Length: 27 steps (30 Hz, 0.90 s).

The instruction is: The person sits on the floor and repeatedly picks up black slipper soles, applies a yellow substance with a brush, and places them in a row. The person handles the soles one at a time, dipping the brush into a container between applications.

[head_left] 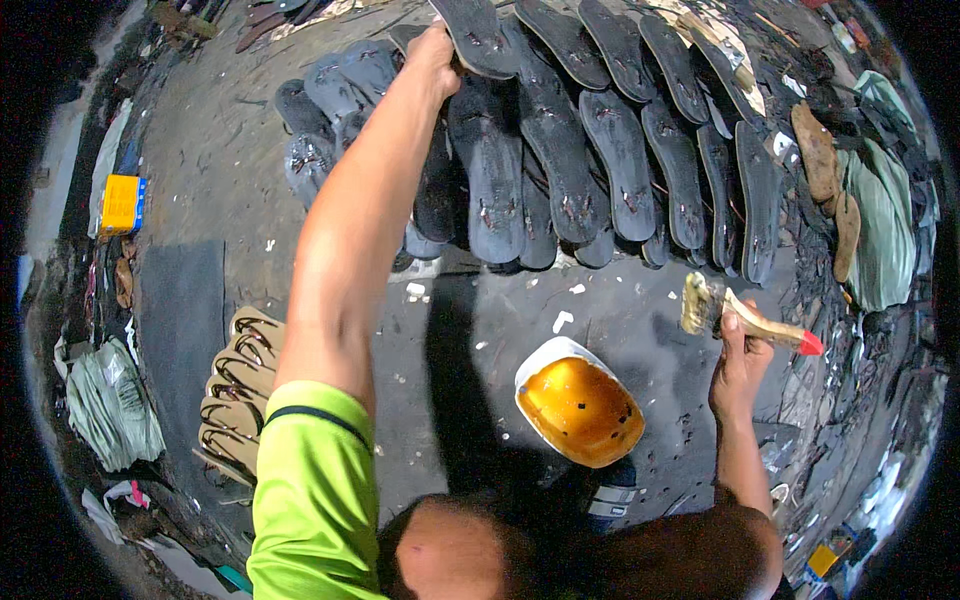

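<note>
Apparently positioning dark sole (480, 40) at far centre, with brush (753, 318) at ready on right. Gripping sole's edge with left hand (432, 62), clasping brush handle in right hand (742, 368), beyond bowl (580, 405). Likely calling next for steady sole, bristles clear of ground.

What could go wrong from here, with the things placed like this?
The open white container stands in front of the knees, so they might tip it and spill its amber contents. The brush in the right hand looks coated and may drip. The left hand, reaching across overlapping dark soles, could shift some of them.
</note>
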{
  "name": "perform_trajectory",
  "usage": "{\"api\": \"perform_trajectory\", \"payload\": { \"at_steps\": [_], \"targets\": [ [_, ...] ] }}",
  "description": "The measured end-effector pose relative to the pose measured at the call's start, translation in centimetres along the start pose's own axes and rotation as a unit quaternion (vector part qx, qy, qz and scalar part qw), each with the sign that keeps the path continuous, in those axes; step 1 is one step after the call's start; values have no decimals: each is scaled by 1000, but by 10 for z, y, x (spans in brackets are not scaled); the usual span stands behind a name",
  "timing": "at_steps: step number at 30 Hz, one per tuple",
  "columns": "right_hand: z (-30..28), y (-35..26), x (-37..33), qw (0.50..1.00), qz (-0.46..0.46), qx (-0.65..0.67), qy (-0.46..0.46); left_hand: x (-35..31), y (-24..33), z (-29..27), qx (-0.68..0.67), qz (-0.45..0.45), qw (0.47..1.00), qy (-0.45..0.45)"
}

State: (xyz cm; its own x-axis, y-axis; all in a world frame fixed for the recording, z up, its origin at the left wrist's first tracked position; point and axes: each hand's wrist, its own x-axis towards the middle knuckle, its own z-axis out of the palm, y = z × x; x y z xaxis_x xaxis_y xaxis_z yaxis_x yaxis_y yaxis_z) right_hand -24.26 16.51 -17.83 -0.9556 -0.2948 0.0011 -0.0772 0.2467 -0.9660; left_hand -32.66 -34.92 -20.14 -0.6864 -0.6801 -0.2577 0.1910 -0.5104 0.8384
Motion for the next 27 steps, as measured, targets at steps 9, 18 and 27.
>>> {"api": "perform_trajectory", "payload": {
  "at_steps": [9,18,27],
  "targets": [
    [-12,4,-15,998,33,-49,-17,46,-36,10,92,-34,992,79],
    [8,-4,-27,990,5,2,-143,-198,22,-117,438,336,819,158],
    [28,-37,-56,976,-44,-42,-209,-393,30,-367,724,79,472,498]
  ]
}}
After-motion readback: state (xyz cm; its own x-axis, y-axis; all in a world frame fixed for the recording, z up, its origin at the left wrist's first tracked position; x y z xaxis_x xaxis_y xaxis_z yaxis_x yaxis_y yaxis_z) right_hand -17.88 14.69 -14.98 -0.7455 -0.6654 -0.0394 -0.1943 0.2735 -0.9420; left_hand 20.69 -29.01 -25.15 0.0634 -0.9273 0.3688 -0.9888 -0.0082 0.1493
